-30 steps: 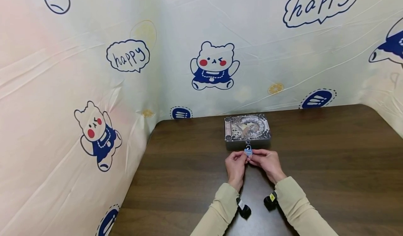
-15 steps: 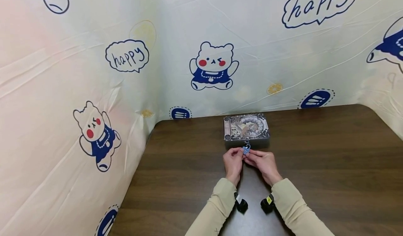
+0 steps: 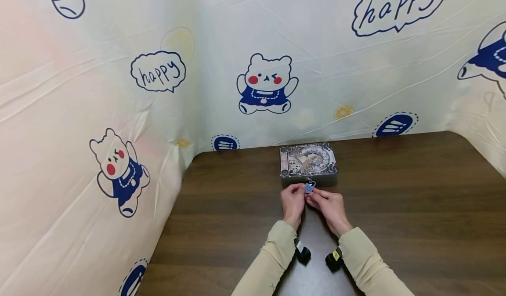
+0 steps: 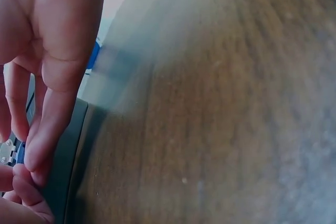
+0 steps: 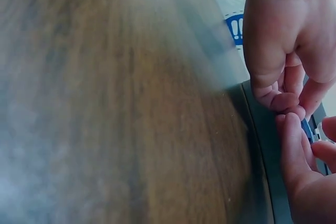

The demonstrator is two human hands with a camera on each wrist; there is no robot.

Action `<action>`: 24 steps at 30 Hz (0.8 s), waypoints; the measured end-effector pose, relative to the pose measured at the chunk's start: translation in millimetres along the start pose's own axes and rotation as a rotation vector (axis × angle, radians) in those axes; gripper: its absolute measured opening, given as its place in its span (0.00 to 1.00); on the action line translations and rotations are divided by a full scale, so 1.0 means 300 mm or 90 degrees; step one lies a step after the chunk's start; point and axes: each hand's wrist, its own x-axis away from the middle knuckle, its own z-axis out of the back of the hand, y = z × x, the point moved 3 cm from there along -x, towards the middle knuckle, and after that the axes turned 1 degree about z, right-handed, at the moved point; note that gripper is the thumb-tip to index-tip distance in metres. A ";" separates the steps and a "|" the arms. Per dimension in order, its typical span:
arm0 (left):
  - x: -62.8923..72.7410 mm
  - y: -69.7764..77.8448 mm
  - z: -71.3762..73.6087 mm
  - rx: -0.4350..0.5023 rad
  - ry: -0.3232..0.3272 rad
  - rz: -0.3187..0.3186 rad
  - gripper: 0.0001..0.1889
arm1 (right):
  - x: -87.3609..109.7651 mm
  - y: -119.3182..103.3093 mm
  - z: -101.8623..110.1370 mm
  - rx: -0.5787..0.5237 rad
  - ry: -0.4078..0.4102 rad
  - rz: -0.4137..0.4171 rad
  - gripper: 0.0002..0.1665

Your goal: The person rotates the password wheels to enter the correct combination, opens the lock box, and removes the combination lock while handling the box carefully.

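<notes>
A small blue padlock (image 3: 309, 188) hangs at the front clasp of a dark box (image 3: 309, 160) with an ornate printed lid. My left hand (image 3: 293, 203) pinches the padlock from the left with thumb and fingertips. From the right, my right hand (image 3: 329, 207) pinches it too, the fingertips of both hands nearly meeting. In the left wrist view, a bit of the padlock (image 4: 21, 153) shows beside the silver clasp (image 4: 7, 151). Fingers cover most of the padlock (image 5: 306, 129) in the right wrist view. Whether its shackle is locked is too small to tell.
The box stands near the back edge of a brown wooden table (image 3: 395, 208). Behind and to the left hangs a pale cloth (image 3: 221, 32) printed with bears and "happy" bubbles. Small black cameras (image 3: 303, 254) are strapped to both wrists.
The hands have stayed on the padlock, which turned and tilted slightly between the fingers. The whole head view has drifted a little. The box remains in place.
</notes>
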 end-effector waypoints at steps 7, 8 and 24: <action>0.010 -0.007 -0.019 -0.007 -0.010 0.014 0.05 | 0.006 -0.006 0.022 -0.018 0.019 0.001 0.24; 0.013 -0.006 -0.021 -0.005 -0.012 0.017 0.05 | 0.007 -0.007 0.026 -0.020 0.020 0.000 0.24; 0.084 0.004 -0.031 -0.037 -0.061 0.048 0.02 | 0.020 -0.042 0.104 0.090 -0.012 0.010 0.24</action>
